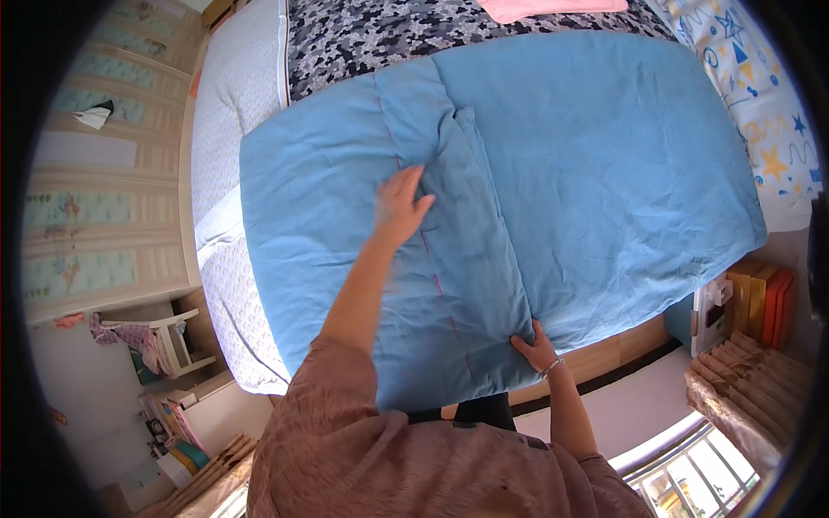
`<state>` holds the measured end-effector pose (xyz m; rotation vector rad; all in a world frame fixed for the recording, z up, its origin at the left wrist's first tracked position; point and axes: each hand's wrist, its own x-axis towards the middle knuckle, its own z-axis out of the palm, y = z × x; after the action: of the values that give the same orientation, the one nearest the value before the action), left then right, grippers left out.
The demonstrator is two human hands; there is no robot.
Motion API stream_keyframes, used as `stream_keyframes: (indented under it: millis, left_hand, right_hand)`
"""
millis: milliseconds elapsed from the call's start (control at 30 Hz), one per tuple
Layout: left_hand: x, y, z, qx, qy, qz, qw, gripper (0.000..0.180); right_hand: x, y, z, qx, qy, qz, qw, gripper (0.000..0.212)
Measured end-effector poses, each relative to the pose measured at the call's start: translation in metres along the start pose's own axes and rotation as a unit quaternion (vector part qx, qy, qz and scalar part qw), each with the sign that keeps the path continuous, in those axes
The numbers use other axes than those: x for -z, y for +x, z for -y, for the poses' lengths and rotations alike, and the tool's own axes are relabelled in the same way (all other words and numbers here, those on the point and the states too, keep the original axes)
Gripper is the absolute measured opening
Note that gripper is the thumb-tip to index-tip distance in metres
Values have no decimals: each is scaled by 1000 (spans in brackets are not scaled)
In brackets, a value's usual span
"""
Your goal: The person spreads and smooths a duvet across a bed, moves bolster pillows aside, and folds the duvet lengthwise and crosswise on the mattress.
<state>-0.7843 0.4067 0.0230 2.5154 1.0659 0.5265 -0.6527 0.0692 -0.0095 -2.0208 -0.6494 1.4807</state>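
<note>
A large blue quilt [604, 173] is spread over the bed, its left part folded back into a thicker layer with a line of red stitches down it. My left hand [402, 207] is over this folded part, beside the stitches, open with the thumb apart and slightly blurred. At the near end of the fold, my right hand [537, 348] grips the quilt's edge. Its thumb lies on top, and the other fingers are partly hidden. A bracelet [551, 368] is on my right wrist.
A black-and-grey patterned sheet [363, 43] shows beyond the quilt, with a pink cloth [553, 7] on it. White patterned bedding [237, 298] lies at left, star-printed bedding [768, 129] at right. Wardrobe doors [104, 207] line the left; brown curtains [743, 380] hang at lower right.
</note>
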Motion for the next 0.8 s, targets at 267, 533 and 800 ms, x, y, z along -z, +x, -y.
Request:
stream_keyframes:
  millis: [267, 533, 800]
  left_hand:
    - [121, -221, 126, 491, 267, -88, 824, 62]
    - [115, -362, 147, 663, -124, -35, 738, 78]
    - [102, -452, 167, 671, -365, -28, 645, 79]
  right_hand:
    - [-21, -15, -13, -99, -202, -82, 971, 59]
    - [-43, -16, -41, -127, -255, -197, 938, 58]
    - [-40, -10, 24, -207, -538, -4, 817, 49]
